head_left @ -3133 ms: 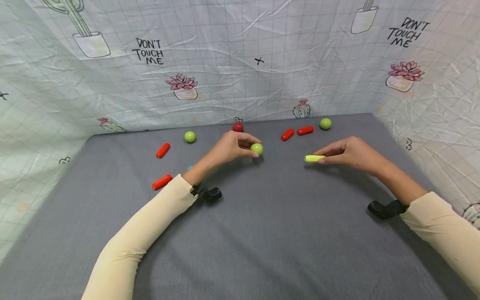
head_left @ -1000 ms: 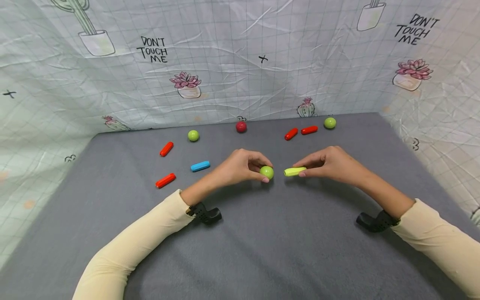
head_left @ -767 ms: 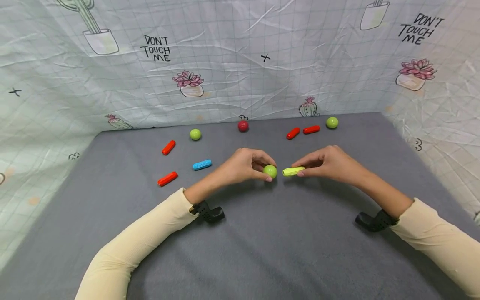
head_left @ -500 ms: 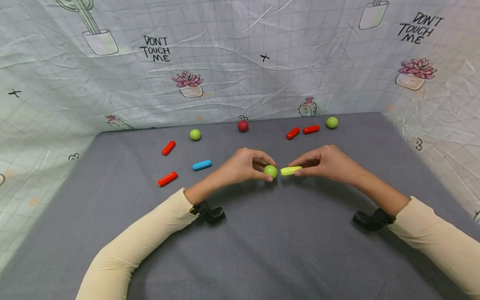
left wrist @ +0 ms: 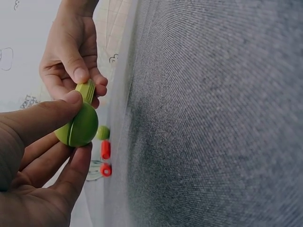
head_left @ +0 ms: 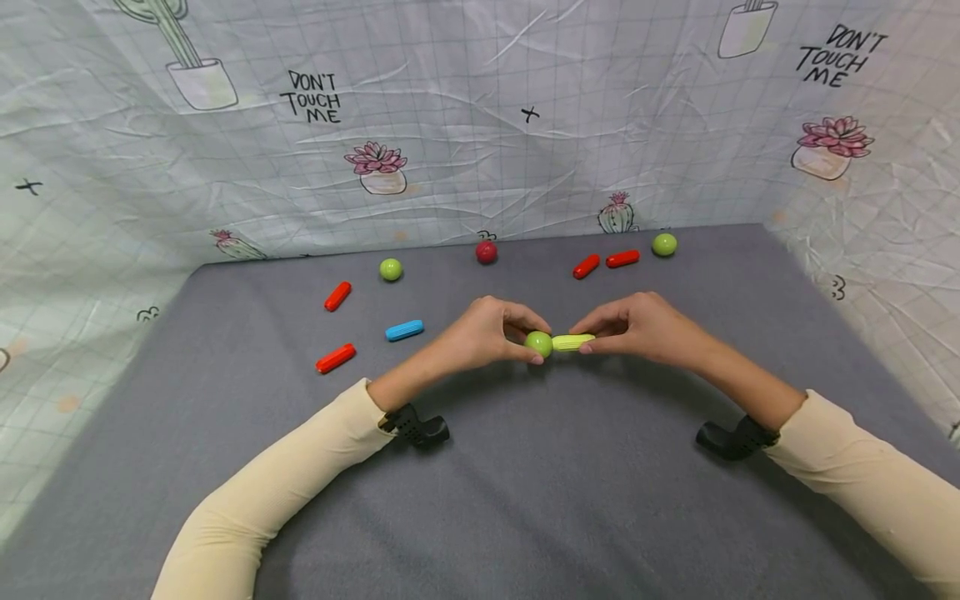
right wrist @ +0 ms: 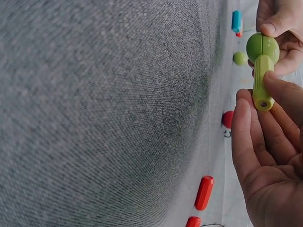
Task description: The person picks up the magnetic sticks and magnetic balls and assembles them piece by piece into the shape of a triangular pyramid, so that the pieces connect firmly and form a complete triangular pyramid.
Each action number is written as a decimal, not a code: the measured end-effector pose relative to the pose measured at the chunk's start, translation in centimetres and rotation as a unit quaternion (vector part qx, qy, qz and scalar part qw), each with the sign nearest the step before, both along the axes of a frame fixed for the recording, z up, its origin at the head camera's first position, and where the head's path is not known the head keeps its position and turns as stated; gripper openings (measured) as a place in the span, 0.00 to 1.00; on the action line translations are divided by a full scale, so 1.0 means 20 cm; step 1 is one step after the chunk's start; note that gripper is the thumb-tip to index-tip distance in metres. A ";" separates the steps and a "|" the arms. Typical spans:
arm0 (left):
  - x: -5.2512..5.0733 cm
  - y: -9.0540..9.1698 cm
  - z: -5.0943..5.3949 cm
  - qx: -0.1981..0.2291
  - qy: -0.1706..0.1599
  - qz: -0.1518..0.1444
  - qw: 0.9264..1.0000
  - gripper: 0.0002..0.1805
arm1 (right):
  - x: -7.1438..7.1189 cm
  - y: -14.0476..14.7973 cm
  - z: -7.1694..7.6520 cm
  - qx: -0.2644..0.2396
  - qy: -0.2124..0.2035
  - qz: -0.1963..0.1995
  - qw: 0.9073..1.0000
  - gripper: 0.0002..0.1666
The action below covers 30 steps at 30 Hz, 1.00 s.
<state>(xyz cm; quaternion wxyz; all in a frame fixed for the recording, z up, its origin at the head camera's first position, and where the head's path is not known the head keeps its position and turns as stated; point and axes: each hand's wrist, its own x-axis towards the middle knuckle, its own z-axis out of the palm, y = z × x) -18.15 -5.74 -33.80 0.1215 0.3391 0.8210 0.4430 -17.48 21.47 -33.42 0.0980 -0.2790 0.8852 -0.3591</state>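
Held above the bench (head_left: 555, 500), the fingers of the left hand (head_left: 491, 333) pinch the green ball (head_left: 537, 344); those of the right hand (head_left: 637, 332) pinch the yellow-green rod (head_left: 572, 342), its end touching the ball at three o'clock. An off-centre push could twist the smooth ball loose.

Right grip (right wrist: 272, 158) pinches a yellow-green stick (right wrist: 262, 82) touching a green ball (right wrist: 260, 46)
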 end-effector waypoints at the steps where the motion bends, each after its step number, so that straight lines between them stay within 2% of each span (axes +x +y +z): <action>1: 0.00 0.00 0.00 0.003 -0.002 0.002 1.000 0.18 | 0.00 0.00 0.00 0.000 -0.002 0.002 1.000 0.13; 13: 0.00 -0.03 -0.02 0.008 -0.024 0.024 0.999 0.18 | -0.02 -0.02 -0.01 -0.012 0.008 0.014 1.000 0.15; 19: 0.00 -0.04 -0.03 0.002 -0.026 0.009 1.000 0.18 | -0.04 -0.05 -0.03 0.002 0.009 0.021 1.000 0.14; 30: -0.02 -0.08 -0.05 -0.026 -0.032 -0.013 0.999 0.18 | -0.11 -0.07 -0.07 0.028 -0.023 0.062 0.997 0.13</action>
